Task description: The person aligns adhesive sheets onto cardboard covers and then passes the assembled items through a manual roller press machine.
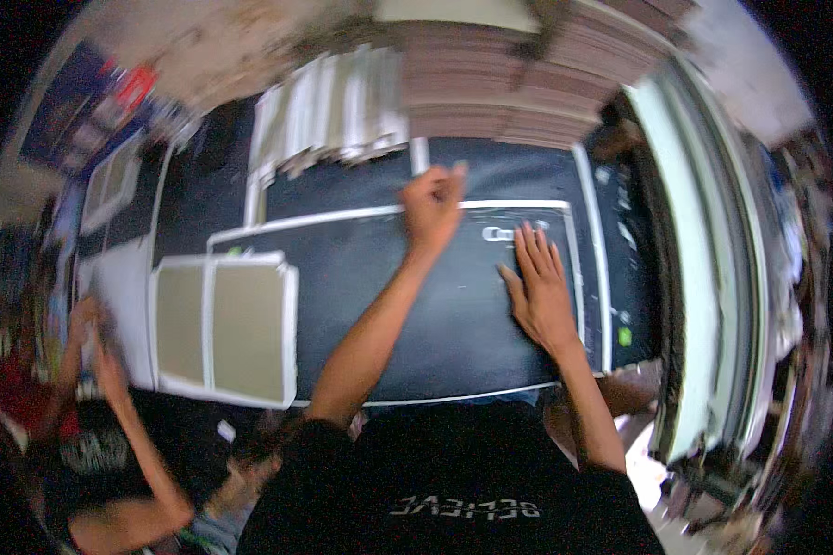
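Observation:
A large black sheet with white edges (pixel 389 296) lies in front of me, with white lettering near its far right corner. My right hand (pixel 541 291) rests flat on its right side, fingers stretched out beside the lettering. Over the far white edge, left of that hand, my left hand (pixel 432 199) is closed, its fingers curled together. It is slightly blurred, and whatever it may hold is hidden. At the left end of the sheet are two grey-brown boards (pixel 247 324) side by side, bordered in white.
Beyond the sheet stand a heap of white strips (pixel 338 106) and stacks of brown boards (pixel 491 83). Long pale panels (pixel 690 259) rise along the right. At the left, a co-worker's hands (pixel 97 338) are over a pale sheet (pixel 120 296).

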A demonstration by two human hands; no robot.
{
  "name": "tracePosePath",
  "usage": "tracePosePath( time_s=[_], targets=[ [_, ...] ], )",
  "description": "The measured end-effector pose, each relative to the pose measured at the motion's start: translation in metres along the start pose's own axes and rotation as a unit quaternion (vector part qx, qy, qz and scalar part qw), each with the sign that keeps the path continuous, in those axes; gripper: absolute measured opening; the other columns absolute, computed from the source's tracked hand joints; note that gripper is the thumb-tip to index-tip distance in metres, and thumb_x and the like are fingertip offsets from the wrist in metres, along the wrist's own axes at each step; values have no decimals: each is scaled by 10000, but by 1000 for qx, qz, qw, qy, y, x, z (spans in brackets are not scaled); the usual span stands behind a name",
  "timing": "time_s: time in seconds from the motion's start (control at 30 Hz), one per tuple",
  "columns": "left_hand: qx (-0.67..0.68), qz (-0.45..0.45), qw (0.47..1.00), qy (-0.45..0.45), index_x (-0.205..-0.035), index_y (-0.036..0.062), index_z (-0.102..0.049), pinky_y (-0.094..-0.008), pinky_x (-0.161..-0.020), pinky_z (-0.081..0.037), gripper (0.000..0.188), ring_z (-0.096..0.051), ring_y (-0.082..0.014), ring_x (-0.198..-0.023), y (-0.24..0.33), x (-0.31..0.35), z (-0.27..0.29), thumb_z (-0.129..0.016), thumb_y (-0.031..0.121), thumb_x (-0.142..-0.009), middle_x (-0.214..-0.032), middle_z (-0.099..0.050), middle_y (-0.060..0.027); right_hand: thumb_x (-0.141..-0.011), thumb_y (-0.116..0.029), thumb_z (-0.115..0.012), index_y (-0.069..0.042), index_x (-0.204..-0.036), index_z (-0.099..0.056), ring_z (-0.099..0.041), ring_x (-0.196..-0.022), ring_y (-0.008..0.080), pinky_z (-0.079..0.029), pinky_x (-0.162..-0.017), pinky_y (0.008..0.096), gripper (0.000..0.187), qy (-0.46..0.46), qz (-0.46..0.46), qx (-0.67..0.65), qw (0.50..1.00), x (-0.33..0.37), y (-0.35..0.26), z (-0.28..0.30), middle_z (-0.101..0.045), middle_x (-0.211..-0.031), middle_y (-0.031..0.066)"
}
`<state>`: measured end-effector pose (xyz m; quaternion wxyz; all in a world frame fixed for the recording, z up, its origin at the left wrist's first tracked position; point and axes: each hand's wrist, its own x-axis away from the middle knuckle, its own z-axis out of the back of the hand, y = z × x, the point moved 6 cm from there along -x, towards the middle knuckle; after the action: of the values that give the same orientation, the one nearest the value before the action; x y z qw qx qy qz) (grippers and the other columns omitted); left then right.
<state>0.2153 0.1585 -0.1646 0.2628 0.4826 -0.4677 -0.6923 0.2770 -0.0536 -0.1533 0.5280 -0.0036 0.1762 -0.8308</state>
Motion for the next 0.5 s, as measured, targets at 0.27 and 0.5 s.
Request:
tracePosePath(
  time_s=[0.27, 0.5],
  targets=[
    [10, 44, 999, -2, -663, 35, -530, -350, -449, -344, 433, -463, -117, -447, 0, 2, 0, -699, 285, -973, -489, -502, -68, -776, 27, -852, 3, -898, -791, -708, -894, 189, -545, -888, 322, 138, 185, -135, -325, 917, 58, 21, 9, -765, -922, 132],
    [34, 59, 998, 2, -652, 54, -529, -339, -470, -326, 461, -429, -100, -480, -2, 1, -6, -690, 336, -980, -511, -504, -41, -850, -75, -818, 3, -931, -745, -667, -836, 165, -515, -795, 287, 134, 175, -251, -324, 895, 42, 24, 31, -739, -892, 73]
  ],
)
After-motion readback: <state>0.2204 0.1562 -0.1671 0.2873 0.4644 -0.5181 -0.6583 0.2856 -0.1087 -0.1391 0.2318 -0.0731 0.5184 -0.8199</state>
